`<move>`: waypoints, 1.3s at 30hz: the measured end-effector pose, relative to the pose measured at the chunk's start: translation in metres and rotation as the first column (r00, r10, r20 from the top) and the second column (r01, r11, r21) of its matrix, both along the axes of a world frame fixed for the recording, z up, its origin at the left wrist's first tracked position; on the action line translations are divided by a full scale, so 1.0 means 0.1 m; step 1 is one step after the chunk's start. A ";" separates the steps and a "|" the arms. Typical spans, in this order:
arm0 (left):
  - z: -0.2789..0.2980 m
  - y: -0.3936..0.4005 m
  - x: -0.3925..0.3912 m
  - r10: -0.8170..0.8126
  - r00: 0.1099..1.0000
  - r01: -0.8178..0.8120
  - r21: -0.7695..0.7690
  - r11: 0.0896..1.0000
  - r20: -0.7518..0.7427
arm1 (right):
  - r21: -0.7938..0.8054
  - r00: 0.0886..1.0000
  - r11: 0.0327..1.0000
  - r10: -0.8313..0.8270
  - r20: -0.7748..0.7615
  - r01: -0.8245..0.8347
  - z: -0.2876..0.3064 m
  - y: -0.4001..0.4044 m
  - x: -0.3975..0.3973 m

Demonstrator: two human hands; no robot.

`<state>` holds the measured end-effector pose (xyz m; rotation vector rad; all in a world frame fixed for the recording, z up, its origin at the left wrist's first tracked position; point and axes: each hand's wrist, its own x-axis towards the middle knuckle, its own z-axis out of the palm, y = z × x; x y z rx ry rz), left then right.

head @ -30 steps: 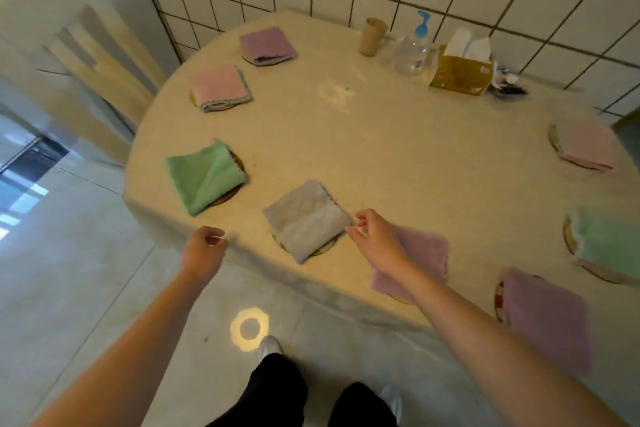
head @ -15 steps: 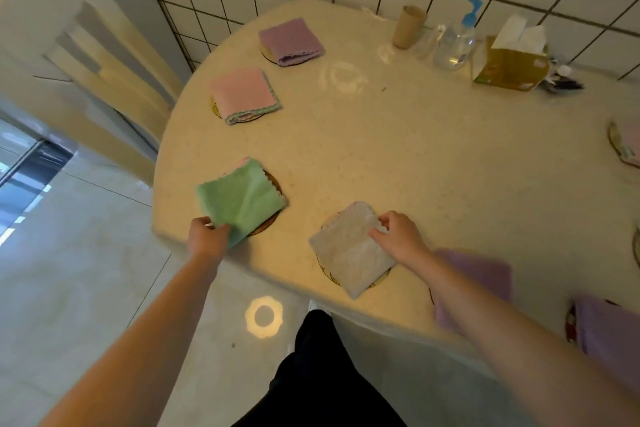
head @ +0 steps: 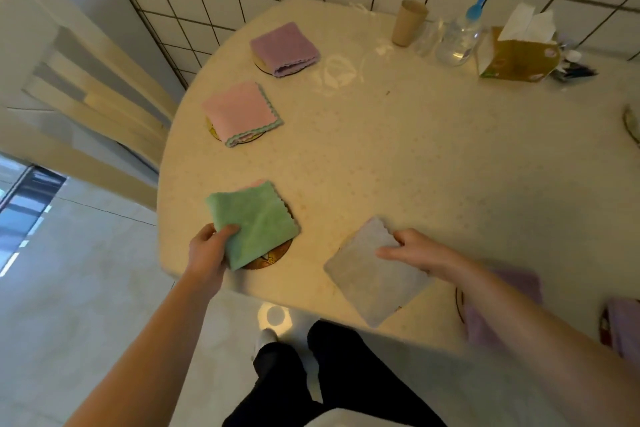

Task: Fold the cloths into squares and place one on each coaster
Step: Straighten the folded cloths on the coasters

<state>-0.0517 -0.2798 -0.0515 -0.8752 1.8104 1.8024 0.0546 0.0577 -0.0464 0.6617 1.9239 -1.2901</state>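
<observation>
Left hand (head: 207,253), fingers pinching the green cloth (head: 254,224) on its coaster (head: 273,258) near the counter's (head: 415,163) front edge; right hand (head: 412,250), fingers spread flat on the grey cloth (head: 372,274). Risk: tugging may unfold either square or slide it off-centre.

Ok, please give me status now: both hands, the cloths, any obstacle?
Left hand gripping green cloth on its coaster. Right hand flat on grey cloth, fingers open. Nothing in the way.
</observation>
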 end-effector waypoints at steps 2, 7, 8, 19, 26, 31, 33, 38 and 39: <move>0.07 -0.03 -0.08 -0.099 0.995 0.100 0.164 0.981 -0.013 | -0.126 0.990 0.982 -0.138 0.003 0.137 0.04 -0.02 0.09; 0.17 -0.10 -0.27 -0.403 0.913 0.404 0.309 0.861 -0.069 | -0.395 0.751 0.677 -0.657 0.056 0.622 0.01 -0.24 0.48; 0.14 -0.12 -0.31 -0.428 0.901 0.427 0.292 0.856 -0.065 | -0.402 0.684 0.607 -0.725 0.073 0.686 -0.04 -0.33 0.56; -0.11 -0.20 -0.53 -0.548 0.832 0.527 -0.188 0.829 -0.084 | -0.103 0.576 0.595 -0.800 -0.169 0.797 -0.16 -0.69 0.67; -0.08 -0.24 -0.57 -0.602 0.744 0.560 -0.220 0.799 -0.289 | 0.039 0.655 0.663 -0.725 -0.215 0.747 -0.05 -0.65 0.67; -0.22 -0.41 -0.63 -0.653 0.728 0.582 -0.314 0.750 -0.208 | 0.365 0.737 0.640 -0.582 -0.344 0.676 -0.18 -0.65 0.75; -0.24 -0.39 -0.67 -0.672 0.717 0.570 -0.397 0.719 -0.188 | 0.503 0.809 0.634 -0.467 -0.357 0.588 -0.22 -0.69 0.75; -0.25 -0.42 -0.80 -0.693 0.712 0.542 -0.539 0.645 -0.114 | 0.716 0.918 0.576 -0.290 -0.271 0.394 -0.24 -0.78 0.68; -0.25 -0.43 -0.83 -0.694 0.713 0.545 -0.546 0.636 -0.097 | 0.732 0.928 0.573 -0.282 -0.244 0.367 -0.23 -0.79 0.65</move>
